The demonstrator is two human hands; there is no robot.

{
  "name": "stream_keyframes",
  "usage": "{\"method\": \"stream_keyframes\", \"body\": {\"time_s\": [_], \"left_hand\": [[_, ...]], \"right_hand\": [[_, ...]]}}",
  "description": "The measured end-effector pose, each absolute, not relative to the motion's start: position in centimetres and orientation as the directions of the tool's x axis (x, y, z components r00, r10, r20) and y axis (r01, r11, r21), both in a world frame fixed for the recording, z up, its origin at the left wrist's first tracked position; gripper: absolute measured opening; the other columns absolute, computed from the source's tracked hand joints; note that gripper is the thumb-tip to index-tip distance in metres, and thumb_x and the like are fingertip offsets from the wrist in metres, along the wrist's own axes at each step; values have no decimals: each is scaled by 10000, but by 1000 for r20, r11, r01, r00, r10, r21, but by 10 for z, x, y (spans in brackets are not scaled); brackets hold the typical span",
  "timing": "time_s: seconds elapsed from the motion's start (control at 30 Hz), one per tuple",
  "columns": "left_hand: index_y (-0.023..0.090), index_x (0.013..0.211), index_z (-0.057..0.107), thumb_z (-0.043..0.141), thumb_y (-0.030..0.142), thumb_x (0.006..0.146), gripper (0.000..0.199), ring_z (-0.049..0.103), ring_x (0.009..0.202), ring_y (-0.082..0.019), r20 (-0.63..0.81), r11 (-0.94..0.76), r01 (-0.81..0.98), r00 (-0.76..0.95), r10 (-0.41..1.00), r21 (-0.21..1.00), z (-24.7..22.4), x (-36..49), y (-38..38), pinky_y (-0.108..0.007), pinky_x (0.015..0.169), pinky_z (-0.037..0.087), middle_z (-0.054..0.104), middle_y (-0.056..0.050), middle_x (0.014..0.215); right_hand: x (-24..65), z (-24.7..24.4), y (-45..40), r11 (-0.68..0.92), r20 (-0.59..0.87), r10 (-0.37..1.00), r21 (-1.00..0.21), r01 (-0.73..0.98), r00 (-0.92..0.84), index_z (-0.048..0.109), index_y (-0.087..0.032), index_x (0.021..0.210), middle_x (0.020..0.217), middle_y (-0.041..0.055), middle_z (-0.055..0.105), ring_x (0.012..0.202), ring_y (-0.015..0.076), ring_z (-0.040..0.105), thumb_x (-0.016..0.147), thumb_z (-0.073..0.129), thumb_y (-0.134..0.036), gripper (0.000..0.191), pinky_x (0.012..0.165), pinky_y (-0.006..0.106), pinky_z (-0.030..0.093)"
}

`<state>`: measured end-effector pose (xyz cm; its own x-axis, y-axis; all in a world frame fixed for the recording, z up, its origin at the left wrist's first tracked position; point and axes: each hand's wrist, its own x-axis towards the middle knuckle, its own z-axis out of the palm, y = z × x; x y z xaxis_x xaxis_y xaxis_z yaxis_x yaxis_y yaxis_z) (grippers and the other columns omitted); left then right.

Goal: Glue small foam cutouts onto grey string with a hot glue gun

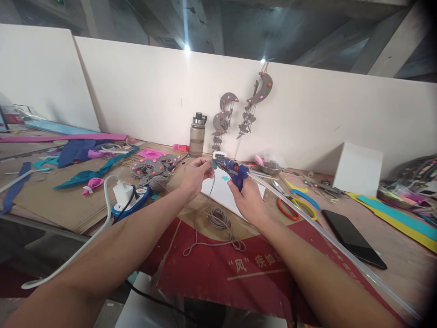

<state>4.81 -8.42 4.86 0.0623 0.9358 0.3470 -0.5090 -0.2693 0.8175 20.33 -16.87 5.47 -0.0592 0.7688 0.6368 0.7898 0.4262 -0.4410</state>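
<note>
My right hand [248, 199] is wrapped round a blue glue gun [235, 171], with a long clear glue stick [307, 218] running from its back end toward the lower right. Its nozzle points left, close to my left hand [197, 176]. Between the left fingertips I pinch a small teal piece [214, 164], and a grey cord hangs down from there. That cord leads to a loose coil of grey cord [219, 218] on the cardboard below. Under the glue gun lies a white sheet [225, 196] bearing a turquoise cut-out [226, 178].
A water bottle [197, 135] stands against the white board. Left are a power strip [131, 200] and grey wreath-like pieces [153, 166]. Right lie red-handled scissors [287, 208], a phone [353, 238] and coloured strips [403, 218]. Grey moon ornaments [262, 89] hang behind.
</note>
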Motion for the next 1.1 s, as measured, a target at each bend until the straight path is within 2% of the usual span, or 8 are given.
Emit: {"method": "stream_keyframes", "body": {"time_s": [0.1, 0.3, 0.4, 0.53, 0.6, 0.77, 0.9, 1.1], "left_hand": [[142, 692, 568, 732, 261, 647, 207, 516, 503, -74, 306, -238, -525, 45, 951, 817, 48, 46, -81, -214, 514, 422, 552, 18, 576], [133, 714, 571, 746, 280, 639, 240, 523, 521, -75, 283, -222, -522, 39, 958, 824, 47, 44, -77, -213, 519, 427, 553, 16, 592], [130, 724, 581, 744, 283, 636, 240, 524, 527, -72, 300, -236, -503, 50, 953, 831, 47, 45, -78, -213, 518, 425, 556, 17, 619], [139, 738, 590, 722, 306, 646, 231, 527, 545, -76, 310, -257, -432, 55, 949, 864, 47, 46, -80, -194, 474, 377, 566, 11, 639], [144, 722, 590, 710, 308, 648, 216, 500, 538, -67, 313, -276, -380, 40, 949, 883, 47, 45, -80, -178, 434, 311, 552, 15, 628], [152, 693, 584, 681, 288, 658, 171, 354, 450, -33, 324, -298, -302, 40, 945, 906, 46, 43, -79, -174, 411, 213, 470, 50, 546], [156, 712, 582, 676, 272, 668, 155, 336, 432, -34, 346, -313, -305, 57, 937, 899, 44, 45, -78, -179, 416, 228, 441, 62, 522], [163, 719, 574, 660, 284, 694, 150, 366, 425, -51, 372, -339, -276, 76, 925, 899, 38, 46, -73, -191, 426, 270, 474, 53, 504]], "right_hand": [[203, 57, -169, 415, 627, 779, -510, 753, -4, 542, -169, 1020, 942, 125, 654, 854, 257, 601, 863, 454, -394, 288, 767, 398, 461], [223, 56, -150, 369, 496, 853, -795, 481, 165, 523, -192, 1008, 871, 44, 663, 663, 150, 573, 821, 501, -441, 312, 633, 291, 455], [245, 47, -128, 229, 379, 889, -854, 467, 257, 542, -191, 1022, 883, 55, 673, 654, 149, 571, 792, 519, -438, 338, 556, 253, 426], [269, 36, -107, -118, 193, 905, -744, 658, 380, 607, -161, 991, 879, 105, 680, 658, 172, 604, 807, 482, -457, 370, 529, 253, 419], [276, 33, -104, -211, 120, 913, -680, 703, 390, 633, -131, 939, 867, 132, 688, 661, 185, 627, 820, 462, -464, 393, 536, 259, 431], [282, 33, -104, -304, 75, 912, -533, 790, 402, 668, -74, 935, 942, 208, 692, 846, 262, 667, 816, 478, -460, 446, 679, 307, 476], [284, 35, -107, -343, 94, 909, -386, 856, 406, 682, -60, 981, 1061, 258, 657, 1033, 320, 625, 836, 454, -499, 516, 847, 381, 455], [280, 37, -113, -333, 111, 926, -212, 919, 362, 690, -70, 962, 1072, 249, 655, 1032, 343, 616, 865, 380, -561, 589, 849, 421, 451]]}}
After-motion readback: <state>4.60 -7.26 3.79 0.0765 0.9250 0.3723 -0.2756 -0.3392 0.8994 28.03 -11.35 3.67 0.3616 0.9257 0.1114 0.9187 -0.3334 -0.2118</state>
